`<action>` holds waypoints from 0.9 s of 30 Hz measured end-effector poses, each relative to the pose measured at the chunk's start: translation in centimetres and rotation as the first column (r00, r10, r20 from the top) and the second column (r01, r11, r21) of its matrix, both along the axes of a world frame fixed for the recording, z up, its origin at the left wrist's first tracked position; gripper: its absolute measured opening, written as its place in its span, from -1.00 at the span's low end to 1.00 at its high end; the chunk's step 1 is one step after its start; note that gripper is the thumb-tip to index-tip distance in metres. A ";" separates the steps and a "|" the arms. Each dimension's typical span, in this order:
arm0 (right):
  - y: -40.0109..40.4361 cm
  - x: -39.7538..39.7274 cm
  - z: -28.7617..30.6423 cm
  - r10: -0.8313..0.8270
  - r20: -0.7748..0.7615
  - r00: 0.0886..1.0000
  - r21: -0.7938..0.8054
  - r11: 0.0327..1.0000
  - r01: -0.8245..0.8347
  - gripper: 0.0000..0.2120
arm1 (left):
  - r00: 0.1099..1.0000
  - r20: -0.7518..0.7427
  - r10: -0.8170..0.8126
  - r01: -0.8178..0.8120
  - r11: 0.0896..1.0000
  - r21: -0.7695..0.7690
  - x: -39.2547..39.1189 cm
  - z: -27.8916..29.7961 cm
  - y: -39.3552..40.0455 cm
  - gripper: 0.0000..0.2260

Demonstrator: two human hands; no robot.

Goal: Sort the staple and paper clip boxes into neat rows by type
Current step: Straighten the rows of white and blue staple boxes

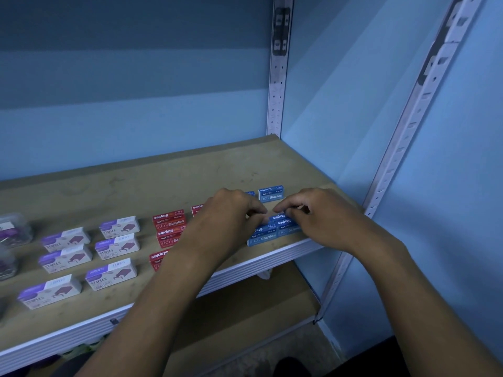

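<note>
On the wooden shelf (163, 175) lie small boxes in groups. Several white-and-purple staple boxes (117, 246) form two columns at the left. Red staple boxes (169, 219) sit in the middle, partly hidden by my left forearm. Blue staple boxes (262, 236) cluster near the front right edge, and another blue box (271, 193) lies farther back. My left hand (231, 213) and my right hand (315, 213) meet over the cluster, their fingertips pinching a blue box (279, 216) on top of it.
Clear plastic tubs of purple clips (13, 232) stand at the far left edge. A white metal upright (277, 77) rises at the shelf's back right corner and another (408, 131) at the front right. A lower shelf (245, 308) lies beneath.
</note>
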State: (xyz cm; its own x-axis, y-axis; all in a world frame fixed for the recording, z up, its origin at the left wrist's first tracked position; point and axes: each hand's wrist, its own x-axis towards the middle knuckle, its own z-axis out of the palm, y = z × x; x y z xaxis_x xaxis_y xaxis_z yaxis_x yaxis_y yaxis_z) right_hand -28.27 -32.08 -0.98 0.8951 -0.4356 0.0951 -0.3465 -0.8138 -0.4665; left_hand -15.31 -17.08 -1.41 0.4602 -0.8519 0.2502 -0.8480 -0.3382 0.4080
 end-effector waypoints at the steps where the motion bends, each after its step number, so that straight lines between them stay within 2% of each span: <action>1: 0.0 -0.2 0.1 -0.005 0.001 1.000 0.009 1.000 0.005 -0.74 | 1.000 -0.004 0.005 -0.005 1.000 0.003 -0.1 0.0 0.0 -0.76; 6: 0.0 -0.9 0.1 0.016 -0.037 0.999 0.014 1.000 -0.015 -0.62 | 1.000 -0.022 -0.002 0.004 0.998 0.057 -0.5 0.5 0.2 -0.54; 12: 0.1 -0.7 0.0 0.029 -0.034 0.999 -0.002 1.000 -0.029 -0.69 | 1.000 0.013 -0.016 0.014 0.994 0.109 -0.4 0.5 -0.1 -0.66; 27: 0.1 -0.7 0.1 0.025 -0.052 0.998 -0.021 0.999 -0.026 -0.69 | 1.000 0.013 -0.017 0.016 0.996 0.091 -0.2 0.0 -0.4 -0.69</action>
State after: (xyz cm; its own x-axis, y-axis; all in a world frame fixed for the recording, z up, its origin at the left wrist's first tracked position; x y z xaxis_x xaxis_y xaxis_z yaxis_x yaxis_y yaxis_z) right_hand -28.95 -32.00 -0.88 0.9099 -0.4107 0.0579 -0.3483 -0.8325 -0.4308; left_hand -15.49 -17.46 -1.40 0.4430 -0.8787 0.1780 -0.8592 -0.3594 0.3642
